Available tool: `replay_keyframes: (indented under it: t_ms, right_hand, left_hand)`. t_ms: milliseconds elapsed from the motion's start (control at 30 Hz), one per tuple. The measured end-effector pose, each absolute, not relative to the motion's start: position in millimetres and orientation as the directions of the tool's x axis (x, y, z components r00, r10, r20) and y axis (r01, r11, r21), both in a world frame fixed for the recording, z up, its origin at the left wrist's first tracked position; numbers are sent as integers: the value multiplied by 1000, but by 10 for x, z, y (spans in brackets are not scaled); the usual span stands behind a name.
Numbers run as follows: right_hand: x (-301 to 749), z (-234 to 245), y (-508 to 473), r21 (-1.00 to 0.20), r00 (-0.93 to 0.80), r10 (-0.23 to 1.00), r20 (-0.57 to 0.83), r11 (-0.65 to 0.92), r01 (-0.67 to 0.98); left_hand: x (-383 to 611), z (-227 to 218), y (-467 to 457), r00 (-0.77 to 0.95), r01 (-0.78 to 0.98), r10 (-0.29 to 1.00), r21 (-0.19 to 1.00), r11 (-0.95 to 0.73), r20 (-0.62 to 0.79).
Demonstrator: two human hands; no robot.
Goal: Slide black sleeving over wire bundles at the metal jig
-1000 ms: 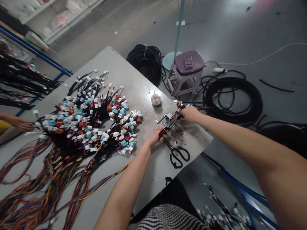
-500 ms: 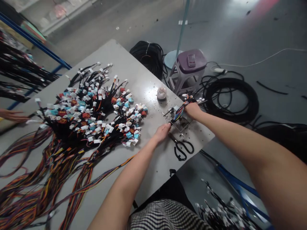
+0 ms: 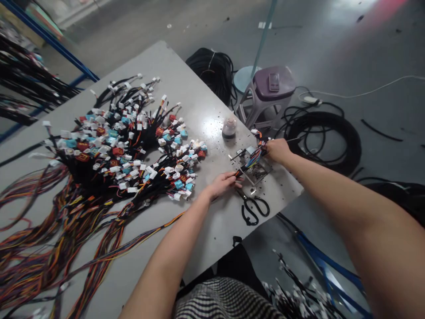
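Note:
My left hand [image 3: 222, 185] lies on the grey table top, its fingers on the near end of a bundle of multicoloured wires [image 3: 254, 160]. That bundle rests on a small metal jig [image 3: 254, 170] with black specks around it. My right hand [image 3: 278, 150] grips the far end of the bundle, near white connectors. Black-handled scissors [image 3: 252, 209] lie just below the jig, nearest my left hand. A large heap of wire harnesses [image 3: 116, 150] with white, blue and red connectors spreads left of my left hand.
A small bottle [image 3: 229, 128] stands on the table [image 3: 199, 88] beyond the jig. Coils of black cable [image 3: 323, 141] lie on the floor by a purple-topped stool [image 3: 265, 93]. Racks with hanging harnesses [image 3: 29, 79] stand at left; a blue frame [image 3: 325, 266] lies at lower right.
A co-worker's hand at the left edge has left the view. The camera view has swung, shifting the table. My hands stay on the bundle at the jig.

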State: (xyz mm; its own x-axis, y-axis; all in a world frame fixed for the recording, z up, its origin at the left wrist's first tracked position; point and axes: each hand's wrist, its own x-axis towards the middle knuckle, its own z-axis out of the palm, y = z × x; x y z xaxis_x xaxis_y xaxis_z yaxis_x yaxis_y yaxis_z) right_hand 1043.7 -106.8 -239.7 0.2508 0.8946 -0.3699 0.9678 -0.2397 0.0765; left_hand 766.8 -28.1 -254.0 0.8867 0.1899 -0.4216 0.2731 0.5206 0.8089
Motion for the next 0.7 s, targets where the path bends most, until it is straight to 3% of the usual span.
replay_keyframes:
  t_ms: [167,300,433,600,700]
  right_hand:
    - [10566,-2400,-1089,128,308,895,-323,-281,951]
    - [10573,-2369,-1070,104,166,892,-421,-134,986]
    - [10457,-2291,-1049,89,159,879,-450,-134,987]
    - [10277,-2165,-969,-61,26,853,-521,-68,996]
    - [10327,-2169,-904,-221,-3,805,-594,-160,962]
  left_hand:
    - [7627,-2583,-326,861,272,173,720,639,-479]
    - [7619,-2611,-408,827,265,227,714,648,-513]
    - [7645,-2557,-391,787,255,283,706,661,-549]
    - [7746,-2452,-313,812,247,247,695,676,-529]
    - [7795,-2405,-255,835,289,213,734,614,-507]
